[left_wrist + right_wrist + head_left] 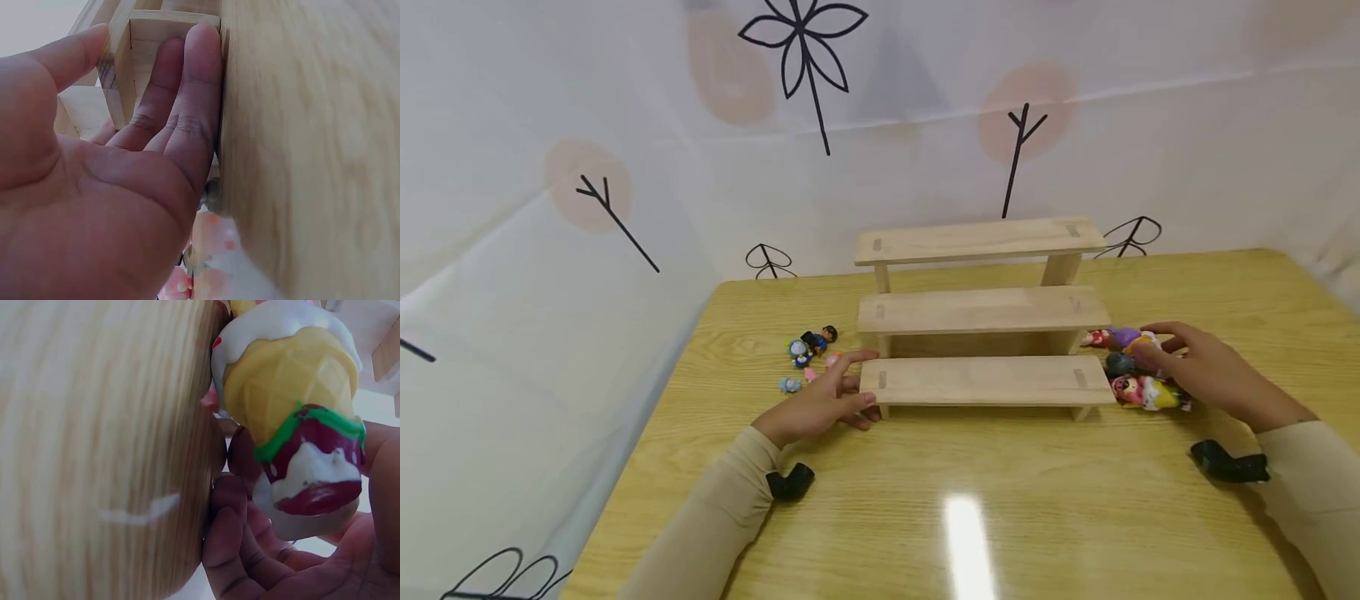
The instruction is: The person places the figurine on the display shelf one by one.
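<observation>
A three-tier wooden display stand (985, 382) stands on the table. My left hand (820, 404) grips the left end of its lowest shelf, with fingers reaching under the board (119, 69) in the left wrist view. At the stand's right end, my right hand (1213, 371) curls its fingers around a purple and yellow figurine (1126, 337), partly hidden by the hand. Just nearer lies a figurine with a yellow cone-shaped skirt (1153, 392), large in the right wrist view with its waffle-patterned skirt (300, 381) before the fingers (225, 537). A dark round-headed figurine (1120, 364) lies between these two.
Left of the stand lie several small figurines, among them one with a black cap (820, 337), a blue-and-white one (799, 353) and a light blue one (790, 385). A patterned white cloth (925, 167) hangs behind the wooden table (865, 517).
</observation>
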{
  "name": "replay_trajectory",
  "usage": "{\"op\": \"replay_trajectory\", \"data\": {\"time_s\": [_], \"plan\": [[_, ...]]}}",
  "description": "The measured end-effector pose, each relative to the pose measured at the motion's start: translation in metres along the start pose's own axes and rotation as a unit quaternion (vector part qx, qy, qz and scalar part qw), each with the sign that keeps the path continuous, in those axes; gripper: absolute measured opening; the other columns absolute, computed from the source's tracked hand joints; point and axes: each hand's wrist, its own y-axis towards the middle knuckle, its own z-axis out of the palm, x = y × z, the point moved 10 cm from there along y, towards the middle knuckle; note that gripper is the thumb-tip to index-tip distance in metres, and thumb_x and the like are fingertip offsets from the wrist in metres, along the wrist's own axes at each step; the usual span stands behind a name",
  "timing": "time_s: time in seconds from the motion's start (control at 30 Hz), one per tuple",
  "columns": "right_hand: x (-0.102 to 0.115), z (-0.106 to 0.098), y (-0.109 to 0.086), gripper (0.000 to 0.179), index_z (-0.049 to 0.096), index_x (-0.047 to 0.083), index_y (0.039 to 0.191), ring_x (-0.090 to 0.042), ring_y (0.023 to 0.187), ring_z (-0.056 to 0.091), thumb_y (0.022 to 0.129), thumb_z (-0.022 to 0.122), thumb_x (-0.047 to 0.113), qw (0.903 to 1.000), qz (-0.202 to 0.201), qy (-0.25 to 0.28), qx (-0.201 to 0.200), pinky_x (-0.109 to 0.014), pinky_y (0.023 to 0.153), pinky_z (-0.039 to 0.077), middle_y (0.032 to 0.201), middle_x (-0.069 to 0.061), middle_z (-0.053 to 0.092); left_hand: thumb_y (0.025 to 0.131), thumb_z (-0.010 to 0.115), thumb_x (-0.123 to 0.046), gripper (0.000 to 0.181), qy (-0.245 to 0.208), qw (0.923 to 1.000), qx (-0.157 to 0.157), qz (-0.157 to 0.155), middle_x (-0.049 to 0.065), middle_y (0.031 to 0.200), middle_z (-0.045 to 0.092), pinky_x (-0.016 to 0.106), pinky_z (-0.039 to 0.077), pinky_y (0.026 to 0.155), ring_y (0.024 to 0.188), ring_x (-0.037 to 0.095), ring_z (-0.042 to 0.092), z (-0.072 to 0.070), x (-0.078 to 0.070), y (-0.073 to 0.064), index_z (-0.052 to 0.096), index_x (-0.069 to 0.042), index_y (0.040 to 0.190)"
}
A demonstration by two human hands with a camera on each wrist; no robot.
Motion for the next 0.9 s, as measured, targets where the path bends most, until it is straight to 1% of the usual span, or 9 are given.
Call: {"op": "replay_trajectory", "data": {"time_s": [0.1,0.27,0.4,0.5,0.57,0.67,0.77,0.8,0.9], "plan": [[-0.001,0.000,0.000,0.074,0.025,-0.008,0.152,-0.064,0.115,0.048,0.106,0.039,0.048,1.0000,0.004,0.003,0.007,-0.071,0.083,0.043,0.137,-0.047,0.038,0.103,0.058,-0.025,0.069,-0.003,1.0000,0.001,-0.003,0.023,0.129,0.060,0.040,0.058,0.090,0.107,0.026,0.068,0.000,0.000,0.000,0.017,-0.033,0.157],[-0.001,0.000,0.000,0.076,0.025,-0.011,0.152,-0.062,0.113,0.050,0.106,0.041,0.048,0.9999,0.004,-0.001,0.010,-0.067,0.082,0.046,0.135,-0.048,0.041,0.104,0.056,-0.024,0.068,-0.007,0.9999,0.006,-0.008,0.024,0.130,0.058,0.041,0.057,0.092,0.109,0.028,0.067,0.001,0.001,0.000,0.015,-0.032,0.158],[-0.001,0.001,0.000,0.077,0.026,-0.011,0.151,-0.061,0.114,0.051,0.105,0.042,0.049,0.9999,0.007,-0.002,0.012,-0.067,0.083,0.046,0.134,-0.047,0.043,0.104,0.057,-0.024,0.068,-0.006,0.9999,0.000,-0.012,0.024,0.128,0.059,0.041,0.057,0.092,0.109,0.028,0.067,0.000,0.000,0.000,0.016,-0.033,0.158],[0.000,0.001,0.000,0.076,0.028,-0.009,0.150,-0.057,0.109,0.056,0.104,0.045,0.050,0.9999,0.008,0.000,0.009,-0.061,0.080,0.050,0.133,-0.045,0.045,0.103,0.058,-0.024,0.069,-0.001,0.9999,-0.005,-0.011,0.024,0.130,0.059,0.041,0.057,0.092,0.109,0.027,0.068,-0.001,0.001,0.000,0.017,-0.032,0.158],[0.001,0.000,0.000,0.075,0.029,-0.008,0.149,-0.052,0.105,0.059,0.104,0.047,0.049,1.0000,0.006,0.005,0.006,-0.055,0.076,0.052,0.132,-0.044,0.046,0.102,0.060,-0.026,0.069,0.014,0.9998,-0.013,-0.010,0.021,0.130,0.060,0.040,0.056,0.093,0.109,0.026,0.068,-0.004,0.000,-0.001,0.019,-0.031,0.158],[0.002,-0.002,0.000,0.074,0.031,-0.007,0.148,-0.047,0.101,0.063,0.103,0.049,0.049,0.9999,0.003,0.008,-0.006,-0.050,0.073,0.053,0.130,-0.043,0.048,0.100,0.062,-0.031,0.070,0.060,0.9977,-0.031,-0.004,0.017,0.126,0.063,0.037,0.054,0.094,0.108,0.022,0.067,-0.009,-0.002,-0.002,0.022,-0.029,0.157],[0.001,-0.004,-0.001,0.074,0.032,-0.008,0.146,-0.049,0.103,0.062,0.103,0.050,0.048,0.9998,0.007,0.009,-0.016,-0.052,0.074,0.054,0.129,-0.043,0.049,0.099,0.063,-0.036,0.070,0.100,0.9940,-0.044,0.005,0.013,0.123,0.065,0.036,0.052,0.094,0.108,0.020,0.065,-0.011,-0.004,-0.001,0.024,-0.028,0.157],[0.000,-0.005,-0.002,0.074,0.032,-0.008,0.146,-0.049,0.103,0.062,0.103,0.051,0.048,0.9997,0.010,0.011,-0.019,-0.052,0.074,0.054,0.128,-0.043,0.049,0.099,0.063,-0.036,0.071,0.108,0.9931,-0.044,0.007,0.013,0.123,0.065,0.036,0.051,0.094,0.109,0.020,0.064,-0.011,-0.005,-0.001,0.024,-0.027,0.157],[-0.004,-0.006,-0.003,0.074,0.032,-0.008,0.145,-0.050,0.103,0.061,0.102,0.052,0.048,0.9994,0.016,0.018,-0.025,-0.049,0.072,0.054,0.128,-0.043,0.049,0.099,0.064,-0.037,0.071,0.112,0.9926,-0.046,0.009,0.011,0.123,0.065,0.034,0.050,0.092,0.110,0.019,0.064,-0.010,-0.005,0.000,0.025,-0.028,0.157]]}}
